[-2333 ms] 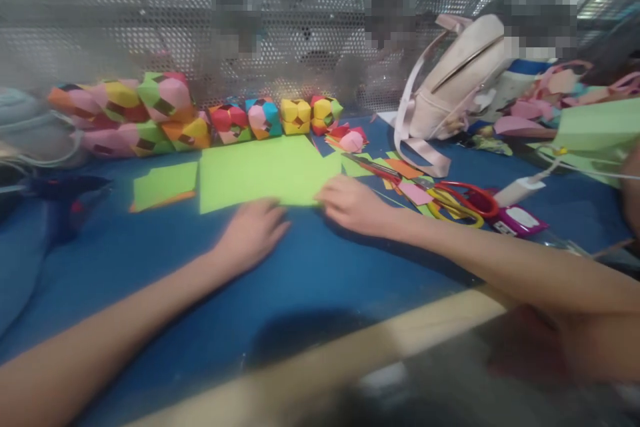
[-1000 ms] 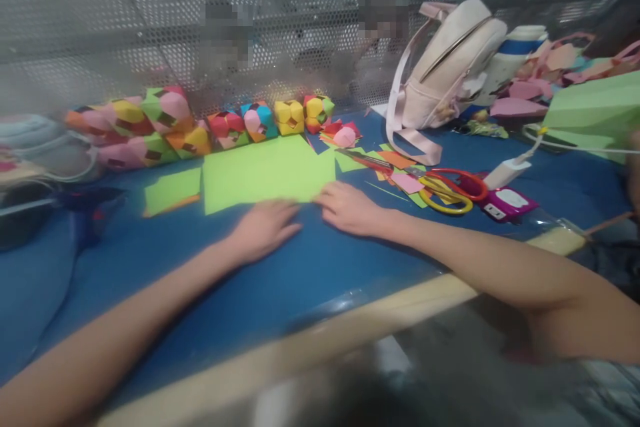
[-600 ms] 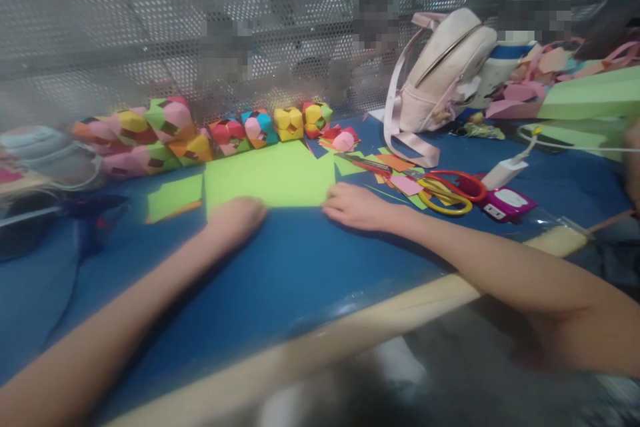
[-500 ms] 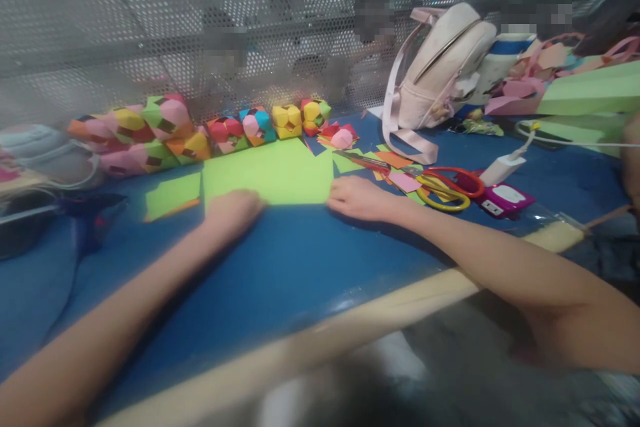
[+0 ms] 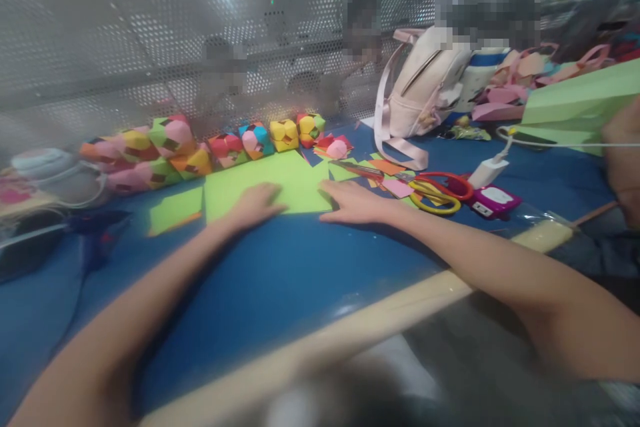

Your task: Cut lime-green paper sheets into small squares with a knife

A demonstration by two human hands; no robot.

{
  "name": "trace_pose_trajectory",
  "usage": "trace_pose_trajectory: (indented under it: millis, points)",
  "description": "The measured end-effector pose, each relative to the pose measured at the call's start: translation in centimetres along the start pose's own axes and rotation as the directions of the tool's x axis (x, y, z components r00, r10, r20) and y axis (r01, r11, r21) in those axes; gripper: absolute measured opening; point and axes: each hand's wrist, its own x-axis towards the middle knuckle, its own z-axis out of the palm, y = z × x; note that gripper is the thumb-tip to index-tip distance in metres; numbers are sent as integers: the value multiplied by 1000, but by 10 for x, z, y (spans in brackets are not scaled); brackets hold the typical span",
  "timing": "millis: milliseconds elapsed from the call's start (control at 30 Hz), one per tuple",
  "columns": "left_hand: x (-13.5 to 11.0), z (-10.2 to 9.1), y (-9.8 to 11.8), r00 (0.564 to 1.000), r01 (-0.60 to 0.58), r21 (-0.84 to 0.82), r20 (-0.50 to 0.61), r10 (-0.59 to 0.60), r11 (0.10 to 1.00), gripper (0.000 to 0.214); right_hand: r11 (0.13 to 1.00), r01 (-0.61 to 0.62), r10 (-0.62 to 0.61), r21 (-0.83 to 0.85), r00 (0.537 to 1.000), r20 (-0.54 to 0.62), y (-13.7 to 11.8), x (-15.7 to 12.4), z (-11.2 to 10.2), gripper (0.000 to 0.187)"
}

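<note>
A large lime-green sheet of paper (image 5: pixel 250 177) lies flat on the blue tabletop in front of me. My left hand (image 5: pixel 256 203) rests on its near left part, fingers stretched out and thumb apart. At the near right corner is my right hand (image 5: pixel 353 202), its fingers and thumb spread and touching the sheet's edge. Left of the sheet lies a small stack of green paper pieces (image 5: pixel 176 209) with an orange one under it. Just beyond my right hand are red-handled scissors (image 5: pixel 445 181) and yellow-handled scissors (image 5: pixel 435 203).
Folded paper balls (image 5: pixel 173 137) line the back by a perforated metal screen (image 5: pixel 165 33). Paper scraps (image 5: pixel 397 187), a pink-white backpack (image 5: pixel 420 90), a white plug (image 5: pixel 489 172) and a purple packet (image 5: pixel 495 202) are to the right. A dark blue glue gun (image 5: pixel 97 233) lies left.
My left hand has slid right and further onto the sheet, its fingers opening out. My right hand's fingers have spread at the corner. The view has shifted slightly.
</note>
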Motion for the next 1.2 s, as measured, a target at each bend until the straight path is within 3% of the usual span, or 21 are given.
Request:
trace_pose_trajectory:
  millis: [167,400,567,800,1200]
  points:
    - [-16,3,-3,990,83,6,-113,-82,997,65,996,59,-63,61,996,70,2,11,0,30]
    - [-31,7,-10,959,162,-31,-232,-165,986,63,996,88,-88,8,991,98,9,44,2,29]
    - [-31,6,-8,949,174,-46,-257,-180,984,62,986,-91,96,-139,995,27,30,46,-15,34]
    - [-31,1,-4,951,186,-4,-250,-181,983,41,888,-358,364,-290,931,-34,69,22,-23,31]
    - [-31,-2,0,956,217,83,-217,-195,973,32,878,-373,352,-301,928,-123,73,15,-13,37]
